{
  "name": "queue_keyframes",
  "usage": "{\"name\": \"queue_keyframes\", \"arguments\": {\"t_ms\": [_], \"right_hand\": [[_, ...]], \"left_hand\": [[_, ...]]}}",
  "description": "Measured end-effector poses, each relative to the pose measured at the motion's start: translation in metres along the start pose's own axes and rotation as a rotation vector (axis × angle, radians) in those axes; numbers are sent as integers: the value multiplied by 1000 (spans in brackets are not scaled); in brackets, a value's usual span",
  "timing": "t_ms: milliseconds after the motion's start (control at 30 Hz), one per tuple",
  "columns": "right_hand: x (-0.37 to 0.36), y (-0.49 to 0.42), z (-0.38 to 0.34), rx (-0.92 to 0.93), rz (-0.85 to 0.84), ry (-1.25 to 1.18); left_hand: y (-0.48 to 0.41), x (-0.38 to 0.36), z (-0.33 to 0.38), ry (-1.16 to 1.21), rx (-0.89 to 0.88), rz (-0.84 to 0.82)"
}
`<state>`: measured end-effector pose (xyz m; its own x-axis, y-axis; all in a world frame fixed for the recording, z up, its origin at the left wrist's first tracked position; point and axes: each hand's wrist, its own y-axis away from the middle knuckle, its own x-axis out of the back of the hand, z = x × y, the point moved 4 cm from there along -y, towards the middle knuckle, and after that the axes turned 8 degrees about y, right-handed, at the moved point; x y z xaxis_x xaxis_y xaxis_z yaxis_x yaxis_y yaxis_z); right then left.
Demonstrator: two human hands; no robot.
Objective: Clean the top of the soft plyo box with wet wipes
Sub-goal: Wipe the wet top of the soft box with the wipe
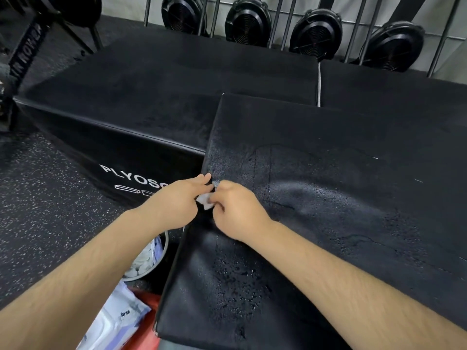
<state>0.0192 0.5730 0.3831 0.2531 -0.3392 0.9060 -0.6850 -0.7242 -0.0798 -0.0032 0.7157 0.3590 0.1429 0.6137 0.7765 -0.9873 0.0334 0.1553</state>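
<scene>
The soft plyo box point(328, 198) spreads right of and beyond both grips, its black top streaked and beaded with wet. A lower black box point(151, 97) lettered "PLYOSO" lies beyond the left grip point(174, 200), and speckled floor point(38, 198) lies to its left. A round bin point(165, 245) holding white wads sits under the left forearm, with a wipes packet point(118, 317) nearer still. The right grip point(237, 210), fingers curled, pinches a small white wet wipe point(205, 200) at the box top's left edge. The left grip's fingers reach out straight, touching the wipe; whether it grasps, I cannot tell.
</scene>
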Motion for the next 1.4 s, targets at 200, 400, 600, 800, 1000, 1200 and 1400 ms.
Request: {"name": "queue_keyframes", "arguments": {"t_ms": [200, 400, 600, 800, 1000, 1200, 1400], "right_hand": [[5, -5, 11, -14, -27, 74], [-4, 21, -15, 61, -13, -1], [-2, 27, -1, 66, -15, 12], [-7, 39, -18, 191, -76, 76], [-4, 34, -20, 146, -55, 50], [2, 27, -14, 171, -85, 28], [-5, 42, -27, 217, -142, -28]], "left_hand": [[1, 2, 4, 7, 17, 5], [17, 0, 7, -36, -37, 23], [26, -7, 3, -9, -46, 42], [33, -11, 1, 9, -52, 46], [47, -12, 2, 44, -97, 66], [47, -11, 1, 84, -89, 41], [47, -8, 2, 110, -79, 24]]}}
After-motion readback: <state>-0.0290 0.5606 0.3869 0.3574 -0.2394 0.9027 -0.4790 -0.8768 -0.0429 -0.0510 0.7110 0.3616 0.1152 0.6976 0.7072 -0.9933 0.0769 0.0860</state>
